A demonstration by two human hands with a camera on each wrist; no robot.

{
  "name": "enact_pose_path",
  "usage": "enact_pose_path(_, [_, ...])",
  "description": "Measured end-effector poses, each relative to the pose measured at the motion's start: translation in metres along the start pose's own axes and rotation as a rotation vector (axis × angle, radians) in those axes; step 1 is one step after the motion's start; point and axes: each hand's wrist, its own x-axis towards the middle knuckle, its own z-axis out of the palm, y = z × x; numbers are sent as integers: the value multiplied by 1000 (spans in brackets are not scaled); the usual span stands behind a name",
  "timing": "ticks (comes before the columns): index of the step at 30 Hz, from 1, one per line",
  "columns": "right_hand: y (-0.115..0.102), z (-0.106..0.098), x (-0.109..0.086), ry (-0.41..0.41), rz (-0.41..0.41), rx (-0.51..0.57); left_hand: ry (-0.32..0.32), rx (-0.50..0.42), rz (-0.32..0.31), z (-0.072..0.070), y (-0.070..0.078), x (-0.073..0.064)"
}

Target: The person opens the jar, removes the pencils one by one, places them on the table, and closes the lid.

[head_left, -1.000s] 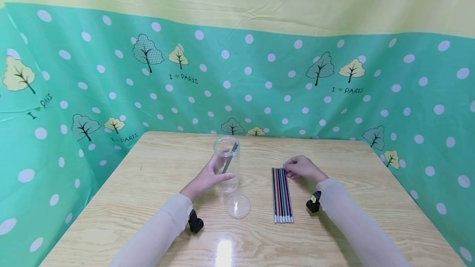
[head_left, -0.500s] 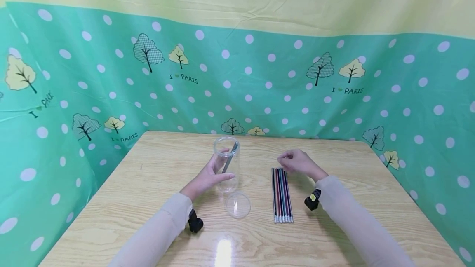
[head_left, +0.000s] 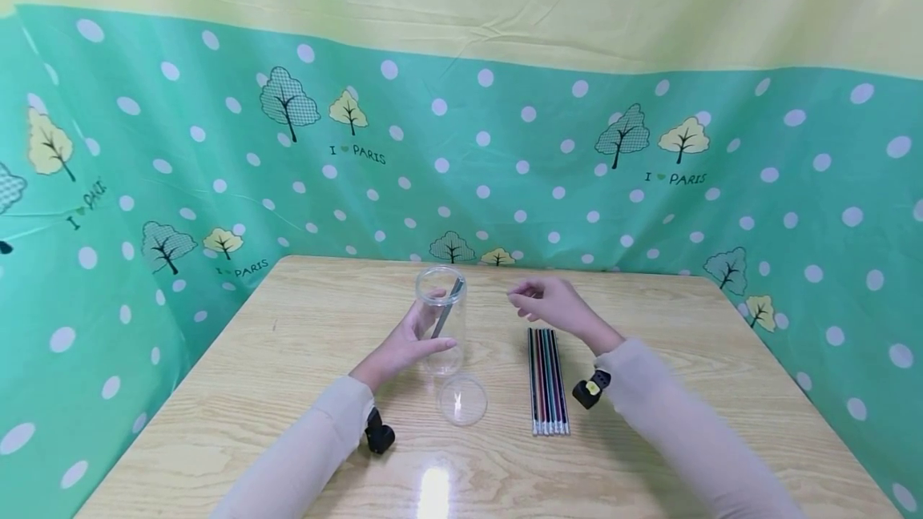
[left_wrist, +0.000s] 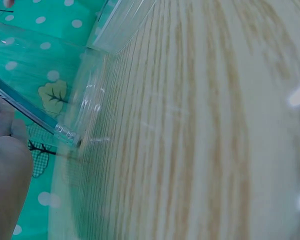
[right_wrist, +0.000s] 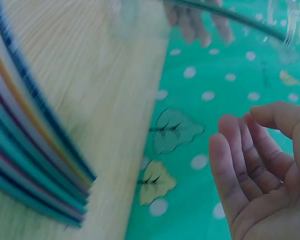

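My left hand (head_left: 404, 343) grips a tall clear jar (head_left: 453, 355) from its left side, thumb in front and fingers behind. Inside the jar a pencil (head_left: 445, 311) leans, its metal eraser end (left_wrist: 67, 134) down near the base in the left wrist view. My right hand (head_left: 558, 304) hovers beyond the far ends of a row of pencils (head_left: 548, 383). Its fingers (right_wrist: 222, 160) are loosely bent with the thumb close to the index finger, and nothing shows between them. The row holds several pencils in different colours, laid side by side, eraser ends toward me.
A round clear lid (head_left: 464, 401) lies flat in front of the jar. The wooden table (head_left: 303, 319) reaches back to a green and yellow patterned curtain (head_left: 505, 142). Black wrist cameras hang under both sleeves.
My right hand has lifted off the far ends of the pencil row and moved left and away from me, toward the jar. My left hand, the jar and the lid have stayed put.
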Motion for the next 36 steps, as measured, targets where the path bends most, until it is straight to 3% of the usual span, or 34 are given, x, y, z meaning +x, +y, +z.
enact_pose_path(14, [-49,17,4,42,-226,-52,-12,0,-2,-1,-3,2])
enact_pose_path(21, [-62,25,9,46,-284,-93,18,6,12,-4,-23,9])
enact_pose_path(26, [-69,29,11,38,-310,-123,22,16,43,-4,-28,11])
enact_pose_path(36, [-73,31,17,95,-428,-254,-26,-3,15,-1,-3,2])
